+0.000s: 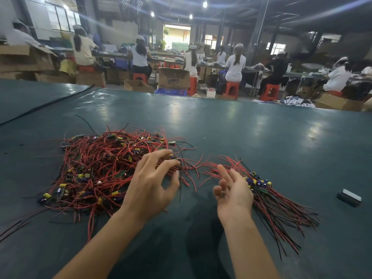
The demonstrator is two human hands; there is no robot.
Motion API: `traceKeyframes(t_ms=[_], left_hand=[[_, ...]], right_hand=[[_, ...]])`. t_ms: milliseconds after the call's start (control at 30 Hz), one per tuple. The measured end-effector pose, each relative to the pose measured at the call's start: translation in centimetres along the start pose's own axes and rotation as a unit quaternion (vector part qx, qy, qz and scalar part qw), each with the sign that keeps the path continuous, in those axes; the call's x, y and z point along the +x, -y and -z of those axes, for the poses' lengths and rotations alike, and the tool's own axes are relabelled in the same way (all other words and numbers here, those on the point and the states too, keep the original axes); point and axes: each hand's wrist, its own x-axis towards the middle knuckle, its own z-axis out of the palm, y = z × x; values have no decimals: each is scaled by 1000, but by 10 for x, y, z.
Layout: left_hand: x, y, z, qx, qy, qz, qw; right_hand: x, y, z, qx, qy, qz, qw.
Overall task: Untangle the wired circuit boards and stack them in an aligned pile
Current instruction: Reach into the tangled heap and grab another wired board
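Observation:
A big tangled heap of small circuit boards with red and black wires (104, 168) lies on the dark green table (241, 133), left of centre. My left hand (153, 182) reaches over the heap's right edge, its fingers spread and curled down onto the wires there; whether it grips one I cannot tell. A smaller aligned bundle of boards (259, 183) lies to the right, its wires fanning toward me. My right hand (231, 190) hovers just left of that bundle, palm turned inward, fingers relaxed and holding nothing.
A small dark rectangular block (349, 197) sits on the table at the far right. A black cable (46, 105) runs along the table's far left. Beyond the table's far edge, several workers sit on red stools among cardboard boxes (174, 78).

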Motion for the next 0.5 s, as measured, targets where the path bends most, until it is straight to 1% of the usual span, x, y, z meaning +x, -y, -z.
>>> traceKeyframes(t_ms=[67, 133, 200, 267, 333, 400, 467, 500], left_hand=[[-3, 9, -2, 60, 54, 60, 995], [-9, 16, -5, 80, 143, 107, 981], [-15, 22, -11, 107, 199, 123, 966], [-19, 25, -15, 140, 212, 139, 957], [-20, 25, -17, 164, 207, 154, 952], [-20, 25, -18, 173, 211, 151, 950], [-20, 24, -17, 157, 194, 139, 958], [-19, 21, -16, 142, 171, 131, 966]], right_hand=[[-2, -10, -4, -31, 14, 1, 999], [-5, -18, -6, -57, 31, 3, 998], [-7, -23, -6, -69, 44, 1, 997], [-9, -25, -7, -80, 54, -1, 995], [-9, -25, -7, -88, 57, 0, 994], [-10, -26, -7, -94, 58, 2, 994], [-10, -26, -7, -98, 62, 1, 993], [-11, -27, -7, -100, 65, 0, 993]])
